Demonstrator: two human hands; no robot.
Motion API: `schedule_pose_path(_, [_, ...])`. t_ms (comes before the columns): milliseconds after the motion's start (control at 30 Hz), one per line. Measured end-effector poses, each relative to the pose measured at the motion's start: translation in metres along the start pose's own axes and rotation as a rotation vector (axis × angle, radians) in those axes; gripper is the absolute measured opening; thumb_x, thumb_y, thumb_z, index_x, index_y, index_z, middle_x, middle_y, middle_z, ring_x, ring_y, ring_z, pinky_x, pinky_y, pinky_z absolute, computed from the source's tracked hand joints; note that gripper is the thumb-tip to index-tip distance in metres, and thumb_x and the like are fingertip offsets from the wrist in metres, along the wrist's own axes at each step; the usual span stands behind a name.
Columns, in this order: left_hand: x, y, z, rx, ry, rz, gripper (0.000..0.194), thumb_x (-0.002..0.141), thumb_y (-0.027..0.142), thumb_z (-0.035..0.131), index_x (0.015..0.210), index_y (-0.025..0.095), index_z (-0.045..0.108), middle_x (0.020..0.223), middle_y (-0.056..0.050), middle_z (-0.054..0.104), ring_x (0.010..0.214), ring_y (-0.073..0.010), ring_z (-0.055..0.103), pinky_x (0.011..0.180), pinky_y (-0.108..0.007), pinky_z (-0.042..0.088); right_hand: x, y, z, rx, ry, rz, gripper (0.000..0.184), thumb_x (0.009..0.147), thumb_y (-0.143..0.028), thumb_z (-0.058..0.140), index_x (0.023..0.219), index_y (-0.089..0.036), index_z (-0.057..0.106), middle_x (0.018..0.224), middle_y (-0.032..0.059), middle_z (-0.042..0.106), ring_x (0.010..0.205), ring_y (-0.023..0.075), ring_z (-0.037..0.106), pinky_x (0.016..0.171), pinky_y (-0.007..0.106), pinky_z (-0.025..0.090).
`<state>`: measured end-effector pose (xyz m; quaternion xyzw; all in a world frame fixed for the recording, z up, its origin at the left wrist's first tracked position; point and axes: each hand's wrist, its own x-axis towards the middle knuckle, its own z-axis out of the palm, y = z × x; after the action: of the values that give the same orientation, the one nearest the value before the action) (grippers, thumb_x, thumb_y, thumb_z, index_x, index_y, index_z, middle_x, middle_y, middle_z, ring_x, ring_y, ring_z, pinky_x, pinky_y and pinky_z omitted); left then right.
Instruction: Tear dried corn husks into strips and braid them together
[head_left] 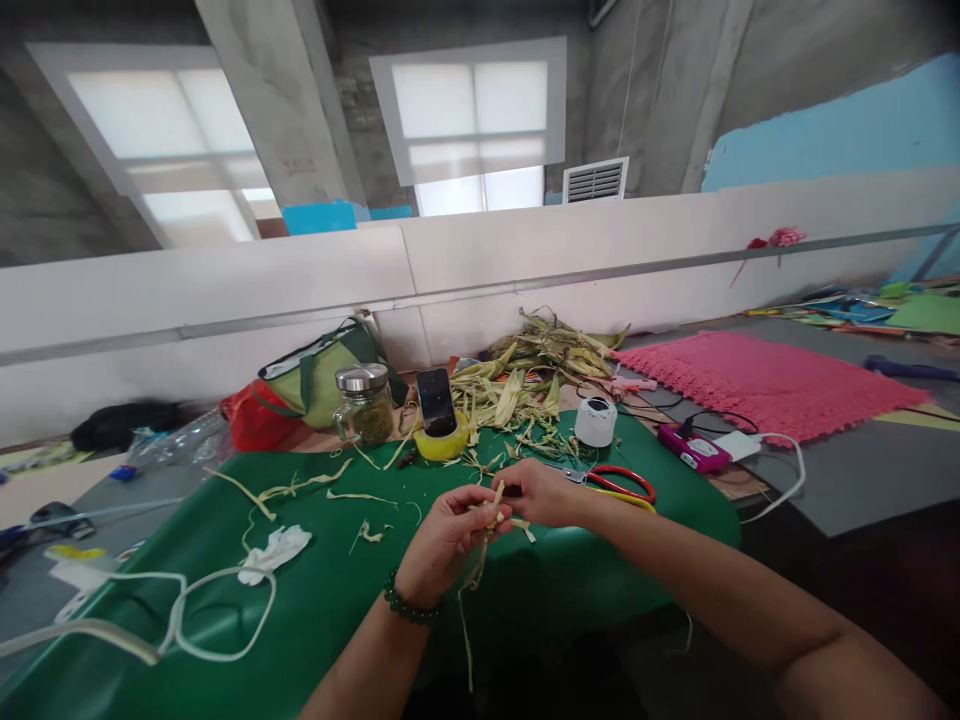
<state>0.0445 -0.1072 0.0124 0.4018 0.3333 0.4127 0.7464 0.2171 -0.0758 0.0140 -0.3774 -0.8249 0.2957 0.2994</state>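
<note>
In the head view, my left hand (454,525) is closed in a pinch around a small twisted piece of pale corn husk (499,493). Thin strands hang from it below the fingers. My right hand (544,492) meets the left from the other side, its fingers closed at the upper end of the same piece. What exactly its fingertips grip is partly hidden. Scissors (628,482) with red and yellow handles lie just beyond my right wrist. Loose husk strips (300,487) are scattered on the green cover (337,620).
A husk pile (517,395) lies at the back. Nearby are a phone (436,405) on a yellow tape roll (442,443), a lidded glass jar (365,408) and a white device (596,423). A white cable (180,610) loops at left; a pink mat (765,378) lies right.
</note>
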Motion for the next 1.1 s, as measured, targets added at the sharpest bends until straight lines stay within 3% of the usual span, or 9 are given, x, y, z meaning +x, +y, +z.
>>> schedule_pose_path(67, [0.000, 0.002, -0.004, 0.065, 0.052, 0.058, 0.026, 0.051, 0.025, 0.084, 0.069, 0.013, 0.070, 0.068, -0.006, 0.072, 0.063, -0.0147, 0.067, 0.067, -0.024, 0.051, -0.002, -0.003, -0.005, 0.013, 0.047, -0.030, 0.013, 0.075, -0.017, 0.056, 0.082, -0.013, 0.066, 0.056, -0.0041, 0.049, 0.054, 0.0081, 0.043, 0.050, 0.018, 0.032])
schedule_pose_path(133, [0.000, 0.003, -0.007, 0.159, 0.076, 0.110, 0.025, 0.054, 0.027, 0.083, 0.070, 0.013, 0.070, 0.069, -0.006, 0.072, 0.065, -0.0161, 0.067, 0.070, -0.026, 0.051, -0.005, -0.009, -0.010, 0.099, 0.018, -0.056, 0.026, 0.076, -0.020, 0.057, 0.101, -0.015, 0.062, 0.057, -0.0059, 0.046, 0.051, 0.0076, 0.041, 0.049, 0.018, 0.032])
schedule_pose_path(233, [0.000, 0.002, -0.009, 0.257, 0.075, 0.154, 0.024, 0.056, 0.029, 0.081, 0.070, 0.013, 0.071, 0.069, -0.005, 0.072, 0.065, -0.0165, 0.066, 0.069, -0.027, 0.050, -0.006, -0.014, -0.008, 0.164, 0.062, -0.089, 0.018, 0.078, -0.032, 0.060, 0.081, -0.014, 0.062, 0.061, -0.0027, 0.052, 0.054, 0.0081, 0.044, 0.050, 0.019, 0.035])
schedule_pose_path(300, [0.001, 0.000, -0.008, 0.251, 0.082, 0.155, 0.024, 0.055, 0.030, 0.081, 0.071, 0.014, 0.071, 0.070, -0.005, 0.072, 0.065, -0.0169, 0.066, 0.069, -0.027, 0.050, -0.005, -0.014, -0.003, 0.134, 0.128, -0.101, 0.022, 0.080, -0.034, 0.056, 0.070, -0.014, 0.059, 0.063, -0.0003, 0.056, 0.056, 0.0089, 0.047, 0.052, 0.019, 0.036])
schedule_pose_path(633, [0.003, -0.020, -0.010, 0.055, 0.155, 0.136, 0.022, 0.054, 0.028, 0.080, 0.066, 0.013, 0.068, 0.065, -0.003, 0.069, 0.061, -0.0133, 0.062, 0.064, -0.024, 0.048, -0.007, -0.017, 0.013, 0.168, 0.232, 0.037, 0.018, 0.078, -0.027, 0.056, 0.065, -0.014, 0.060, 0.056, -0.0013, 0.056, 0.052, 0.0085, 0.046, 0.049, 0.019, 0.034])
schedule_pose_path(767, [0.004, -0.022, -0.014, 0.026, 0.192, 0.122, 0.024, 0.053, 0.026, 0.080, 0.069, 0.012, 0.068, 0.066, -0.005, 0.070, 0.060, -0.0126, 0.063, 0.065, -0.023, 0.048, -0.005, -0.012, 0.009, 0.215, 0.194, 0.142, 0.018, 0.077, -0.030, 0.059, 0.072, -0.013, 0.062, 0.054, -0.0020, 0.056, 0.050, 0.0087, 0.046, 0.048, 0.019, 0.034])
schedule_pose_path(867, [0.005, -0.019, -0.020, 0.013, 0.235, 0.113, 0.025, 0.053, 0.025, 0.081, 0.070, 0.013, 0.069, 0.066, -0.005, 0.071, 0.063, -0.0129, 0.064, 0.067, -0.023, 0.049, -0.010, -0.008, 0.006, 0.049, 0.158, 0.138, 0.018, 0.080, -0.030, 0.058, 0.084, -0.014, 0.065, 0.058, -0.0018, 0.057, 0.051, 0.0094, 0.048, 0.049, 0.019, 0.033])
schedule_pose_path(1000, [0.007, -0.015, -0.024, 0.069, 0.255, 0.147, 0.022, 0.054, 0.026, 0.080, 0.070, 0.014, 0.069, 0.066, -0.005, 0.071, 0.063, -0.0137, 0.065, 0.068, -0.025, 0.050, -0.027, -0.022, 0.011, -0.483, 0.076, 0.013, 0.020, 0.087, -0.018, 0.047, 0.080, -0.015, 0.065, 0.074, 0.0048, 0.065, 0.063, 0.0123, 0.056, 0.055, 0.022, 0.033])
schedule_pose_path(1100, [0.009, -0.015, -0.021, 0.225, 0.253, 0.205, 0.020, 0.054, 0.025, 0.078, 0.069, 0.013, 0.070, 0.062, -0.004, 0.070, 0.058, -0.0134, 0.062, 0.062, -0.023, 0.048, -0.033, -0.041, 0.018, -0.795, -0.159, -0.066, 0.021, 0.085, -0.009, 0.042, 0.089, -0.012, 0.062, 0.079, 0.0087, 0.064, 0.059, 0.0136, 0.057, 0.049, 0.024, 0.029])
